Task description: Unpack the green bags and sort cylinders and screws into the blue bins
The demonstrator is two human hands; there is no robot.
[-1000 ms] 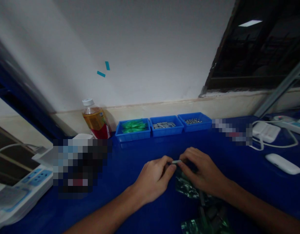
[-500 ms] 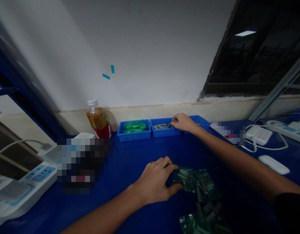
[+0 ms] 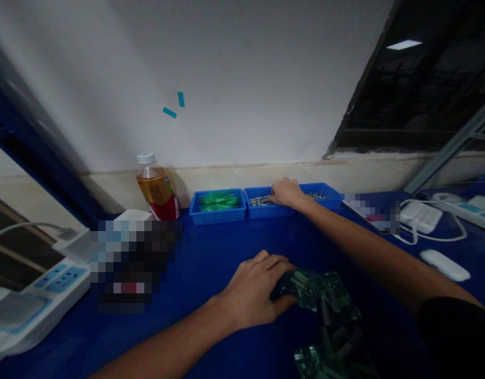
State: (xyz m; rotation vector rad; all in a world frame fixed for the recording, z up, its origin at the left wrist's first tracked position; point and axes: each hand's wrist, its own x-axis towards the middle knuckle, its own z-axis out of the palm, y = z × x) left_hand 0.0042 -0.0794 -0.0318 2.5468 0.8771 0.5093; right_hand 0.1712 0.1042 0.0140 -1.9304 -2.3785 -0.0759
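Observation:
My left hand [image 3: 258,289] rests on the blue table [image 3: 211,252] with its fingers curled on the edge of a clear bag of small green and grey parts [image 3: 321,300]. My right hand [image 3: 284,192] is stretched far forward into the middle blue tray [image 3: 266,202], which holds small grey metal pieces. Its fingers are bent down among the pieces; what they hold, if anything, is hidden. To the left stands a blue tray of green parts [image 3: 218,205], to the right a blue tray of small silver parts [image 3: 321,193].
A bottle of amber drink [image 3: 155,188] stands by the wall left of the trays. White power strips [image 3: 37,295] lie at the far left, and white adapters with cables [image 3: 422,215] and a white oblong device [image 3: 444,265] at the right. More bagged parts [image 3: 329,358] lie near me.
A second ago both hands pinched a small metal piece together over the bag. My right hand then reached out to the middle tray and now sits lower in it; my left settled on the bag.

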